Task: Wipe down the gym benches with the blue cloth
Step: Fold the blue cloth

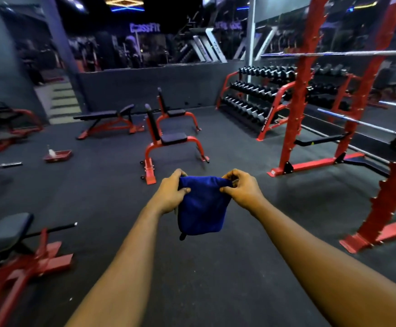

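L hand (pixel 171 193) + R hand (pixel 242 190) pinch blue cloth (pixel 201 210), prob. folded.

Lower-L bench (pixel 6 230), R rack (pixel 390 197) partly out of frame.

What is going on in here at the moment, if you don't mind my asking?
A person on the gym floor holds a folded blue cloth out in front, the left hand and right hand each pinching an upper corner. No bench is being wiped yet: the nearest red-framed bench stands ahead, untouched, with another upright bench and a flat bench beyond it and a dumbbell rack to the right.
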A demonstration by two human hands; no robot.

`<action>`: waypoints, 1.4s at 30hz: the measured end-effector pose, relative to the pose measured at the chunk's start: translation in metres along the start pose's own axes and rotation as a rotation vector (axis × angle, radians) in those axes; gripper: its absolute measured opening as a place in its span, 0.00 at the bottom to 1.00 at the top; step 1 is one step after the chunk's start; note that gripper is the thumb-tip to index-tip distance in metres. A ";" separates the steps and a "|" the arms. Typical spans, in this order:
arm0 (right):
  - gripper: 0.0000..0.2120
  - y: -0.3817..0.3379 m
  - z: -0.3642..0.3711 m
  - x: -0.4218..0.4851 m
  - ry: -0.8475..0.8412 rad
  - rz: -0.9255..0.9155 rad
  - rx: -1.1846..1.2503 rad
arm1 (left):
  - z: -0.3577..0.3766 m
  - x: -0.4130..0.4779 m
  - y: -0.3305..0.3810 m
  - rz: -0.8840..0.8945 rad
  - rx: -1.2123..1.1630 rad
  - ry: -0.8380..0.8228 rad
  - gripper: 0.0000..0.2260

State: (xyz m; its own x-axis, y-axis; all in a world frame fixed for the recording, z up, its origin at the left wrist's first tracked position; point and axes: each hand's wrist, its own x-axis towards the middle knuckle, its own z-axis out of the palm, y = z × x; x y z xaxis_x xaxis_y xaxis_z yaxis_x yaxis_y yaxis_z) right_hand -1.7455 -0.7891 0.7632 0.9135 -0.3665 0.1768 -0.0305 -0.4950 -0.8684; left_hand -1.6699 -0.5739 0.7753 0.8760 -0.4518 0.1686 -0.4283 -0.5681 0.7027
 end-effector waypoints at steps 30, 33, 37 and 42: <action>0.10 0.006 0.119 0.290 -0.520 -0.283 0.086 | -0.026 0.156 -0.077 -0.419 0.114 0.405 0.06; 0.11 -0.002 0.138 0.307 -0.563 -0.307 0.072 | -0.034 0.163 -0.089 -0.450 0.108 0.435 0.05; 0.10 -0.010 0.171 0.329 -0.602 -0.324 0.074 | -0.048 0.175 -0.113 -0.471 0.131 0.468 0.05; 0.10 -0.022 0.227 0.365 -0.624 -0.357 0.074 | -0.077 0.198 -0.152 -0.505 0.138 0.499 0.06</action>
State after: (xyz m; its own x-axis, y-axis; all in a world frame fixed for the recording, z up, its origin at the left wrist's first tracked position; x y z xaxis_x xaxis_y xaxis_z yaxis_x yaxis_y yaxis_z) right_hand -1.3191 -0.7330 0.7421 0.9246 0.3372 0.1772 0.3206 -0.4377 -0.8400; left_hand -1.4140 -0.5243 0.7557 0.9570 0.2381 0.1655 0.0600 -0.7210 0.6903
